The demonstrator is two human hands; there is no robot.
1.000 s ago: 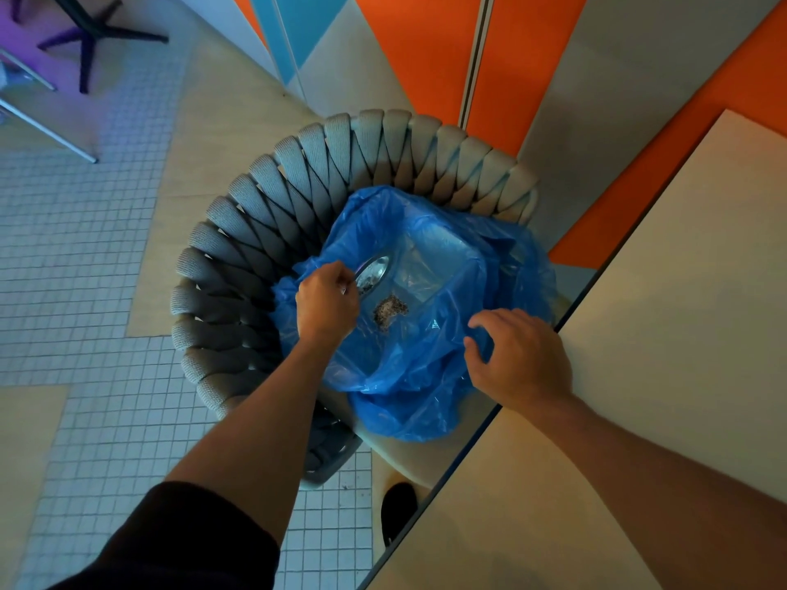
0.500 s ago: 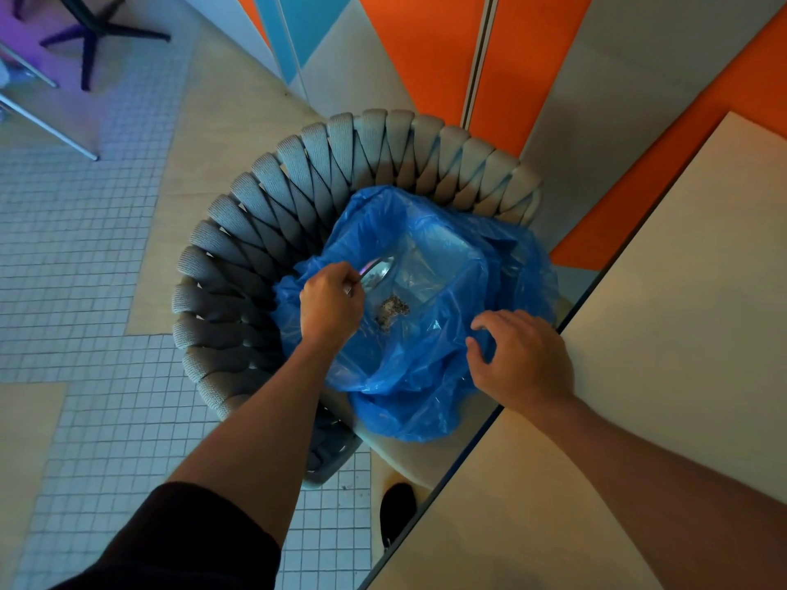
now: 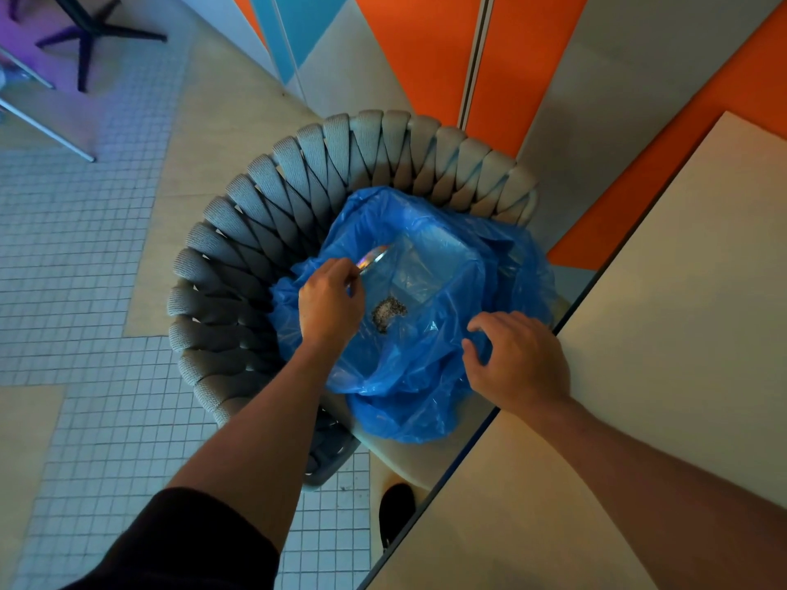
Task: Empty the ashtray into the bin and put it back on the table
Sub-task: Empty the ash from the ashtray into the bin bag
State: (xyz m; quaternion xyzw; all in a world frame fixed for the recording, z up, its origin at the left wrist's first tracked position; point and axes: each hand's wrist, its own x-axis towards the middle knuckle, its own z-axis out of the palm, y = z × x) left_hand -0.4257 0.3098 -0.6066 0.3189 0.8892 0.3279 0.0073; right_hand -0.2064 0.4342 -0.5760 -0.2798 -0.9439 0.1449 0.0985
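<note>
A: Where is the ashtray (image 3: 374, 258) relative to the hand holding it?

B: It sticks out just up and to the right of the left hand (image 3: 330, 303), which pinches it by its near rim. It appears to be a small shiny metal dish, seen almost edge-on, tilted over the open bin bag (image 3: 443, 334). A small heap of ash (image 3: 387, 312) lies in the bag, just right of that hand.

A: And the other hand?

B: The right hand (image 3: 517, 359) grips the bag's near edge, fingers curled into the blue plastic. The table (image 3: 664, 355) lies right of both hands, touching the right forearm, so the left hand must carry the ashtray rightward across the bag.

A: Anything unclear?

B: The ashtray's inside faces away, so I cannot tell whether it is fully empty. The bin itself hides under the bag, which sits on a woven chair (image 3: 272, 215).
</note>
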